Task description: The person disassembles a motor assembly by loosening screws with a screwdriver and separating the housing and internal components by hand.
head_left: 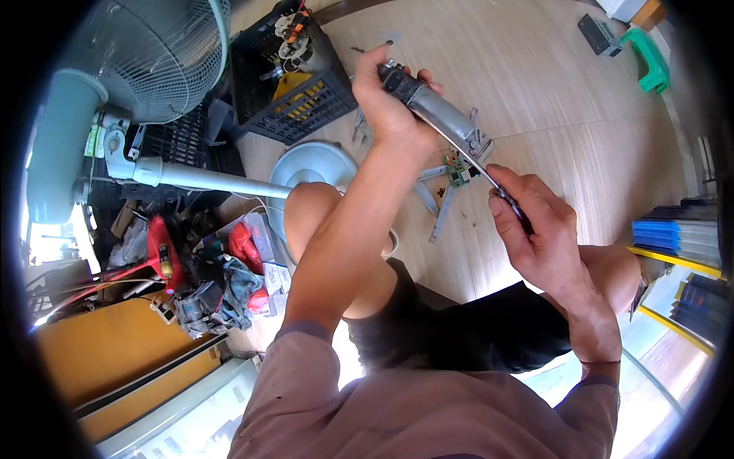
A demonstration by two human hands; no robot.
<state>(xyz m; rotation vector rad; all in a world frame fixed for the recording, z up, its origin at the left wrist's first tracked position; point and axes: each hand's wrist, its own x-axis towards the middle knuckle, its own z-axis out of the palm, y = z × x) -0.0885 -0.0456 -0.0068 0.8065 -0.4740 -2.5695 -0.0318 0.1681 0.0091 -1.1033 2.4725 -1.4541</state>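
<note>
My left hand (388, 111) is wrapped round a grey metal cylindrical part (445, 113) with a black end, possibly a motor. The part is held tilted above the floor. My right hand (539, 237) grips a screwdriver (511, 205) by its dark handle. Its long thin shaft runs up along the near side of the metal part towards the black end, and the tip is hidden near my left hand. Below the hands, a small green circuit board (460, 173) lies on the floor beside thin metal bracket arms (439, 219).
At upper left, a black plastic crate (294, 115) holds assorted parts. A standing fan (164, 61) has its pole and round base (312, 161) beside my knee. Clutter lies at left. A green plastic piece (648, 63) and dark box (599, 34) lie upper right; stacked blue packs (664, 234) stand right.
</note>
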